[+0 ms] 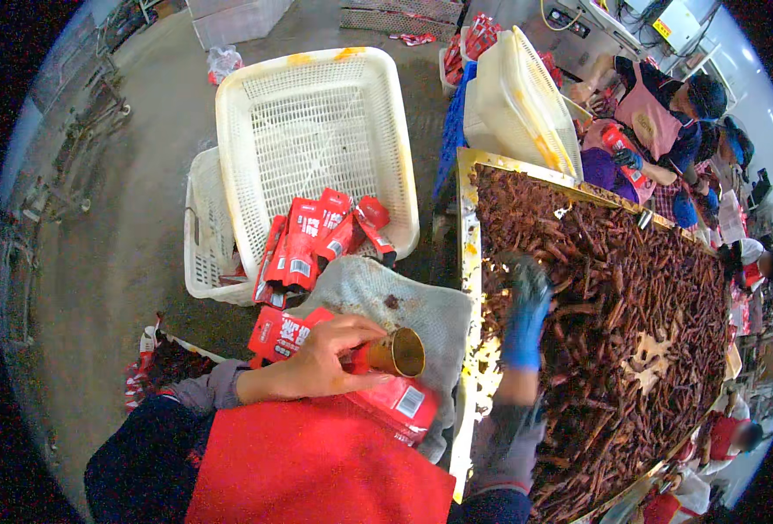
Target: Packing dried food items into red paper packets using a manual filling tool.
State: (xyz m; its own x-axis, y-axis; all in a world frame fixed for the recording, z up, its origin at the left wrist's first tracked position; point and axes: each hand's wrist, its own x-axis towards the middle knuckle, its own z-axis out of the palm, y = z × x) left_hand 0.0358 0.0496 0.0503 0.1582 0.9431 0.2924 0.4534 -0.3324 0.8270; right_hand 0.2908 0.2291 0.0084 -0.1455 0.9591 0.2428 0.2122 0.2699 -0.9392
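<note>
My bare left hand (321,360) grips a brass-coloured metal tube (405,354) whose round open mouth faces right. The same hand rests over a red printed pouch (403,409) lying on my lap; whether the tube sits inside the pouch mouth is hidden by the fingers. Another red pouch (275,334) shows behind that hand, beside a grey textured mat (386,295). My right hand (525,314), in a blue and dark glove, is blurred over the left side of a metal-rimmed table heaped with dark brown meat-like strips (609,288). Its fingers are too blurred to read.
A white plastic basket (314,124) holds several red pouches (304,242) and rests on another white basket (206,229). Stacked white baskets (517,98) stand behind the table's metal rim (468,262). Several co-workers, one in a pink apron (648,118), work along the far side.
</note>
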